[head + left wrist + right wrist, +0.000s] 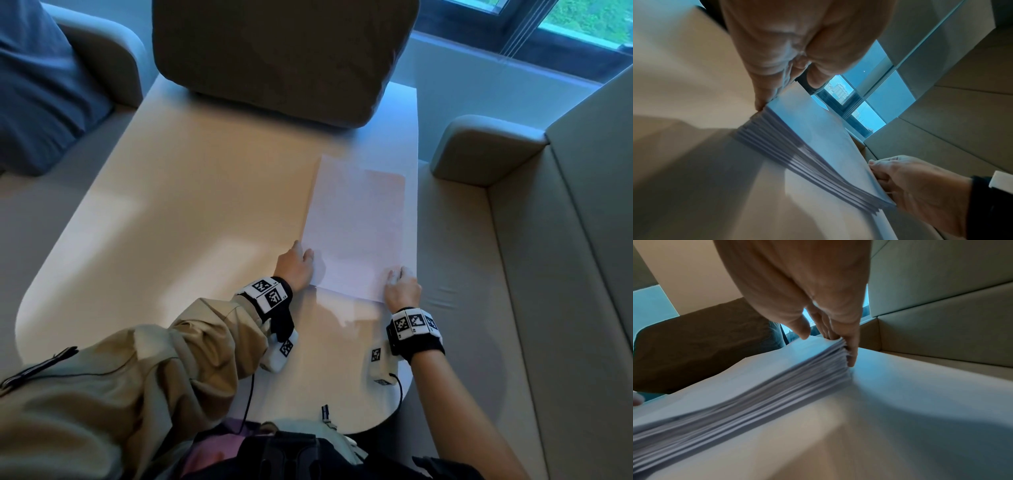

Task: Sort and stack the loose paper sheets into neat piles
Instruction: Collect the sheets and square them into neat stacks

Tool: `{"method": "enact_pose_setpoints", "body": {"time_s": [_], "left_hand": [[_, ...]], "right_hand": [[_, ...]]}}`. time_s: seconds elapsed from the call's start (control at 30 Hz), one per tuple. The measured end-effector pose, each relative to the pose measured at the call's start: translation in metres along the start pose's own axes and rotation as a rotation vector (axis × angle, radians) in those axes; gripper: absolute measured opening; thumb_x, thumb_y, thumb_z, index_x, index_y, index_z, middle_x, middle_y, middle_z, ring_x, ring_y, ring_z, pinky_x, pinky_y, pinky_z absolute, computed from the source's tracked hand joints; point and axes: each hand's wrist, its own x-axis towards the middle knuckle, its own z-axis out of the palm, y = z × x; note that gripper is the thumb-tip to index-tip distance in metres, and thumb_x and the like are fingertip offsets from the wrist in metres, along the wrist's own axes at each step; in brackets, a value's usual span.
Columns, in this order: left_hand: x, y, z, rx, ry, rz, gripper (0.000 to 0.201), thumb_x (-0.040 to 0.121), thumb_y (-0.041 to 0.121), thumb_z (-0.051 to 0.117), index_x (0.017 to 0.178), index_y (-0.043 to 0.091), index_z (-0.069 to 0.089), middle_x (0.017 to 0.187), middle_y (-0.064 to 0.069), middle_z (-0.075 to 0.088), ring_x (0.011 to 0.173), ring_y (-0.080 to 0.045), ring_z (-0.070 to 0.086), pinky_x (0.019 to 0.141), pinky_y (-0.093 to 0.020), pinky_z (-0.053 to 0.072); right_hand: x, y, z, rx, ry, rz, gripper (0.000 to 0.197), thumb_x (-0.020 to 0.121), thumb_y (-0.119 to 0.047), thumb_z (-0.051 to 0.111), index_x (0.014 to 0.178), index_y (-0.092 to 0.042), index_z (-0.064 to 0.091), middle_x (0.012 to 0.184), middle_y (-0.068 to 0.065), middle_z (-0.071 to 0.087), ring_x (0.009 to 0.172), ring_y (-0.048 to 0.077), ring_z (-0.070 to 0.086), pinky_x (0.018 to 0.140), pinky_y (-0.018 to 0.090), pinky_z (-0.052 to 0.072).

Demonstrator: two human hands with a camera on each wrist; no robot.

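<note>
A thick stack of white paper sheets (356, 226) lies on the right part of the pale table (171, 222), its top sheet slightly askew at the far end. My left hand (298, 263) sits at the stack's near-left corner. In the left wrist view, its fingers (760, 102) press the side edge of the stack (818, 138) and the thumb is above the top sheet. My right hand (400, 277) is at the near-right corner. Its straight fingers (851, 353) press the side of the stack (756, 378), little finger touching the table, thumb hovering over the top.
A brown cushion (274, 58) rests on the table's far end, close behind the stack. A beige sofa (479, 240) runs along the table's right edge, a few centimetres from the paper. A blue cushion (34, 85) lies at the far left. The table's left half is bare.
</note>
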Motion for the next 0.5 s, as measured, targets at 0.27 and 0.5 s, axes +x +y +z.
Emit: {"method": "enact_pose_setpoints", "body": {"time_s": [0.27, 0.5], "left_hand": [[-0.004, -0.002, 0.001, 0.08, -0.03, 0.014, 0.044, 0.098, 0.016, 0.037, 0.137, -0.002, 0.028, 0.143, -0.023, 0.036, 0.127, -0.038, 0.04, 0.101, -0.035, 0.033], [-0.005, -0.007, 0.002, 0.179, -0.077, 0.062, 0.044, 0.096, 0.012, 0.038, 0.136, -0.003, 0.027, 0.141, -0.025, 0.037, 0.128, -0.039, 0.038, 0.1, -0.036, 0.034]], "right_hand": [[0.002, -0.007, 0.01, -0.192, 0.039, -0.151, 0.055, 0.095, -0.023, 0.048, 0.146, -0.011, 0.031, 0.156, 0.011, 0.021, 0.144, 0.027, 0.02, 0.112, 0.045, 0.024], [-0.001, -0.019, 0.027, -0.459, -0.109, -0.177, 0.055, 0.1, -0.034, 0.035, 0.15, -0.017, 0.022, 0.16, -0.001, 0.008, 0.147, 0.021, 0.008, 0.111, 0.061, 0.016]]}}
